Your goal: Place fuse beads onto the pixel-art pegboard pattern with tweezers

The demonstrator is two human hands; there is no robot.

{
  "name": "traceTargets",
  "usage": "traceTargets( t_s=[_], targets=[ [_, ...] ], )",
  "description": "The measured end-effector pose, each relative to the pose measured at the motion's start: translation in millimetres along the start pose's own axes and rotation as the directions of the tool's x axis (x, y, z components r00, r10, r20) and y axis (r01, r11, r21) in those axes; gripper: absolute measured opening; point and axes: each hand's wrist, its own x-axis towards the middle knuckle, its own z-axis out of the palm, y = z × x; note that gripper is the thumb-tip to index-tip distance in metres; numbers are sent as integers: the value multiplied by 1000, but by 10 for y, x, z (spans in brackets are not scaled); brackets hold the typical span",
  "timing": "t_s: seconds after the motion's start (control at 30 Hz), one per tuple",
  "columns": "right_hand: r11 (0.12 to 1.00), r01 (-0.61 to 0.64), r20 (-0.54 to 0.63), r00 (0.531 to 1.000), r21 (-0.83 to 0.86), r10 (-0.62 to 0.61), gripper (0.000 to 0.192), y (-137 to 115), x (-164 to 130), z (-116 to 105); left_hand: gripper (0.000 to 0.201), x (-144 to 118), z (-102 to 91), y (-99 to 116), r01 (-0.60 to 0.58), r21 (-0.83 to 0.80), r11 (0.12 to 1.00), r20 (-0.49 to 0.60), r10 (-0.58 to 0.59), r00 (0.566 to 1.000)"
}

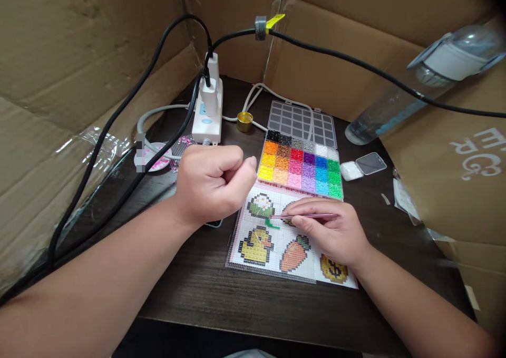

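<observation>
Cardboard walls are standing around a dark wooden surface (221, 289), where a pegboard (276, 242) is lying over a pattern sheet. A few green beads (272, 223) are sitting on it; the duck, carrot and coin pictures are showing no beads, so most work is remaining, I judge. The right hand (330, 231) is pinching pink tweezers (304, 216), their tip beside the green beads. The left hand (213, 181) is hovering closed as a fist, holding nothing visible. The bead box (300, 168) is lying open just behind.
</observation>
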Motion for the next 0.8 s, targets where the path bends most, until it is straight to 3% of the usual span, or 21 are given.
traceTargets(
  t_s=[0.27,0.37,0.43,0.6,0.7,0.8],
  targets=[
    [998,-30,-26,999,63,32,10,-26,1,-8,45,1,-7,12,35,-13,999,14,-35,999],
    [997,-42,-107,993,62,48,9,-22,11,-64,45,14,-27,9,-2,-9,1000,0,2,1000],
    [998,-40,-226,973,45,49,8,23,24,-156,45,25,-43,4,-17,18,1000,1,17,1000],
    [965,-8,-559,814,262,159,10,254,126,-552,45,37,-60,-12,-5,63,998,20,4,1000],
    [944,4,-643,733,330,222,15,372,200,-740,45,42,-64,-11,-19,66,998,24,17,1000],
    [913,-44,-670,665,406,330,22,444,245,-793,45,48,-77,-7,-11,70,997,18,9,1000]
  ],
)
